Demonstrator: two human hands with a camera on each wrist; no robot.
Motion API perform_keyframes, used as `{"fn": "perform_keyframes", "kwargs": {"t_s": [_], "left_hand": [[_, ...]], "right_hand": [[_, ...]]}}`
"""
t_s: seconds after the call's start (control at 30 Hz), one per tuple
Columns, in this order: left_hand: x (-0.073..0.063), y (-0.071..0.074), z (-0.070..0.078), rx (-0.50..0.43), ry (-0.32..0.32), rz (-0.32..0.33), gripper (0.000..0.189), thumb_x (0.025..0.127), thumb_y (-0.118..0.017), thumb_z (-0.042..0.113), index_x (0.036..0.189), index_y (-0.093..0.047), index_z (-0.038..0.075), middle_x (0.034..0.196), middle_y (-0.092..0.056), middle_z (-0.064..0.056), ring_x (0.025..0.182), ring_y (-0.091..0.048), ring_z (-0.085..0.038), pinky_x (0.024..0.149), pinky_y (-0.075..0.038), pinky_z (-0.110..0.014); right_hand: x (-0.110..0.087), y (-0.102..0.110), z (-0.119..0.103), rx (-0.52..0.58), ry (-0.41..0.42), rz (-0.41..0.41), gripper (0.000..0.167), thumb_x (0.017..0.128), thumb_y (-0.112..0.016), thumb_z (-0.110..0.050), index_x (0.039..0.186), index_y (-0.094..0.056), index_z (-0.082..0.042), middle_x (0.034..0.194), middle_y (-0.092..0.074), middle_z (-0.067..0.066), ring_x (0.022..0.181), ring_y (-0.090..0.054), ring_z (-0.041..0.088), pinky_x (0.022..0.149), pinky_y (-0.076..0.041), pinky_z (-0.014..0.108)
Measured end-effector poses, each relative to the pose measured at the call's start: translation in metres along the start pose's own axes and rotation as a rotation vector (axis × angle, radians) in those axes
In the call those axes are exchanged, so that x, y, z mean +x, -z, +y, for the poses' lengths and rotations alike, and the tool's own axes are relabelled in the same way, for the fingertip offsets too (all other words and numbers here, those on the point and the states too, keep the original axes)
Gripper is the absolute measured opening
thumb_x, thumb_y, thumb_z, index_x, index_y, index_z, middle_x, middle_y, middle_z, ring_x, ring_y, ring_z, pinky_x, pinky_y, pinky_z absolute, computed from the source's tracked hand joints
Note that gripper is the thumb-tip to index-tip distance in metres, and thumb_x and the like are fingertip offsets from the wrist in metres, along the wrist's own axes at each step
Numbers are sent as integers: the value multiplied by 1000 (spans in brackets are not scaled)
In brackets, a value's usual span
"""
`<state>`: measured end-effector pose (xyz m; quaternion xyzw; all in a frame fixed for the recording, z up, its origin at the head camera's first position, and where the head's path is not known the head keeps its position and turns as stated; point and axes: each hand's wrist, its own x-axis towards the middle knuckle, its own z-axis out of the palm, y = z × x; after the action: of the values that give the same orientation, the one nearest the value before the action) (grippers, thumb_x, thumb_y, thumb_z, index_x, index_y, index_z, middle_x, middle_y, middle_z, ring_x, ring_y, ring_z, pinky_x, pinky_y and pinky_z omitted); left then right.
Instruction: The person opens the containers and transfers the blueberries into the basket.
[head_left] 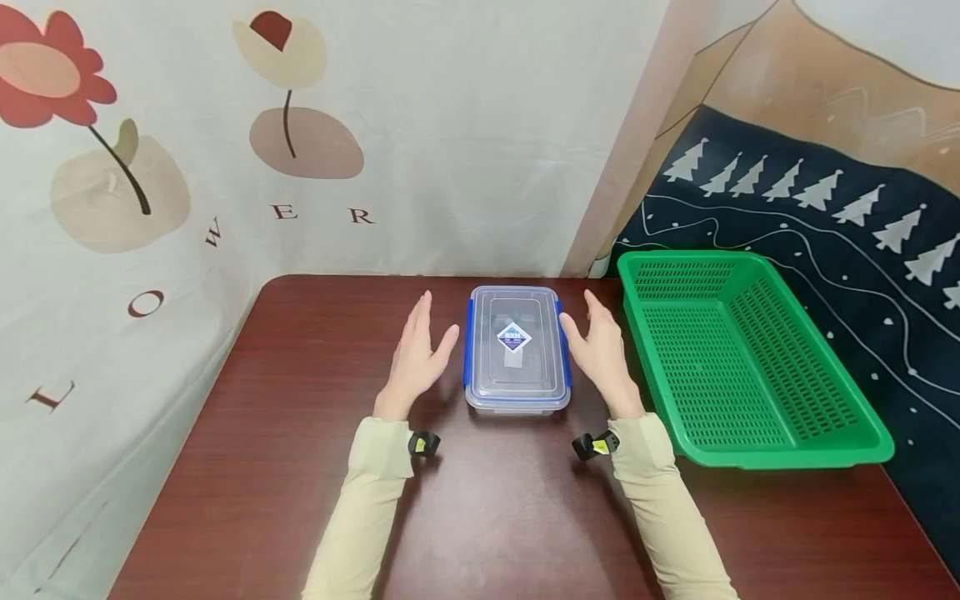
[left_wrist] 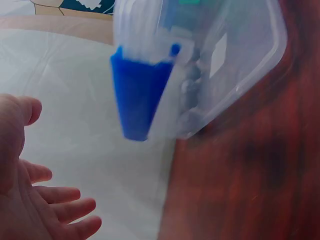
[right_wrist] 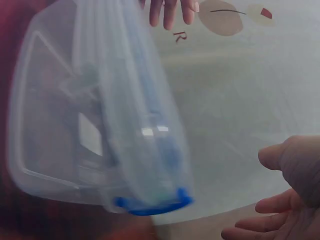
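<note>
A clear plastic food storage box (head_left: 517, 379) with a lid and blue side clips stands on the table between my hands. A diamond-shaped label (head_left: 513, 337) is on its lid. To its left, my left hand (head_left: 414, 360) is held with straight fingers and thumb apart, a gap from the box. On the other side, my right hand (head_left: 600, 354) is spread likewise, its thumb close to the right clip. The right wrist view shows that hand (right_wrist: 285, 195) apart from the box (right_wrist: 55, 135). In the left wrist view a blue clip (left_wrist: 137, 97) hangs downward; what lies inside the box is blurred.
A green perforated basket (head_left: 720, 454) stands to the right of my right hand, on the table's right side. The dark red-brown table (head_left: 300, 417) meets a wall covering (head_left: 465, 167) with printed flowers and letters at the back.
</note>
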<state>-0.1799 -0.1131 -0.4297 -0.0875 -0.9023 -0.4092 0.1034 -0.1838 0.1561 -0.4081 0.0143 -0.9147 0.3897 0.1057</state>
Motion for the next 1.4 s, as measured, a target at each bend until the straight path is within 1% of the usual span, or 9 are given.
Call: {"fn": "perform_keyframes", "kwargs": {"t_s": [0.2,0.37,0.57,0.77,0.93,1.07,1.17,1.3,1.4], "left_hand": [[-7,-21,-1,-219,50,30,58,95,-51,18,143,-28,-5,137,-41,-28,120,-46,-40,99,-41,-51],[-11,-37,5,-299,182,25,51,96,-50,18,137,-38,-8,120,-57,-26,99,-61,-35,88,-51,-45],[-11,-50,13,-267,328,19,46,96,-47,29,125,-50,-6,96,-64,-20,88,-61,-31,83,-51,-43],[-11,-56,14,-223,421,-19,39,96,-43,35,99,-57,-2,90,-62,-18,87,-58,-31,75,-50,-39],[-11,-55,15,-204,428,-70,40,99,-36,34,87,-52,-1,83,-57,-21,83,-56,-33,65,-50,-41],[-9,-55,17,-170,404,-67,41,101,-32,30,93,-54,-4,92,-59,-25,93,-56,-39,78,-47,-47],[-7,-56,16,-137,387,-54,41,101,-30,27,94,-55,-5,97,-60,-27,98,-56,-42,83,-47,-49],[-6,-60,6,-134,422,-33,40,101,-29,22,82,-54,-3,89,-63,-27,67,-63,-38,59,-55,-38],[-9,-64,-5,-205,469,-35,38,101,-32,20,76,-52,-1,78,-61,-22,41,-52,-27,37,-47,-27]], "right_hand": [[-5,-16,12,142,-14,85,47,90,-60,-15,130,-48,7,116,-58,28,103,-59,38,89,-51,48],[-7,-25,19,206,-92,101,40,91,-59,-15,123,-54,8,105,-63,27,92,-63,37,84,-53,46],[-10,-34,25,224,-214,43,36,93,-55,-22,116,-60,5,96,-66,23,88,-62,32,81,-52,42],[-12,-41,33,281,-349,-72,44,96,-47,-36,104,-60,5,92,-61,22,88,-56,31,77,-46,36],[-12,-44,37,418,-430,-165,55,99,-37,-42,115,-55,7,105,-60,28,93,-58,33,84,-49,40],[-11,-45,36,467,-441,-174,56,99,-36,-42,120,-53,7,107,-60,29,89,-60,28,82,-52,38],[-11,-45,34,499,-451,-163,56,99,-37,-43,119,-54,6,107,-60,29,85,-60,24,78,-53,35],[-12,-46,34,532,-478,-149,58,98,-39,-44,121,-54,7,107,-61,27,83,-60,21,76,-53,33],[-12,-46,33,528,-480,-149,57,98,-40,-44,118,-55,7,104,-62,26,81,-60,20,73,-53,31]]}}
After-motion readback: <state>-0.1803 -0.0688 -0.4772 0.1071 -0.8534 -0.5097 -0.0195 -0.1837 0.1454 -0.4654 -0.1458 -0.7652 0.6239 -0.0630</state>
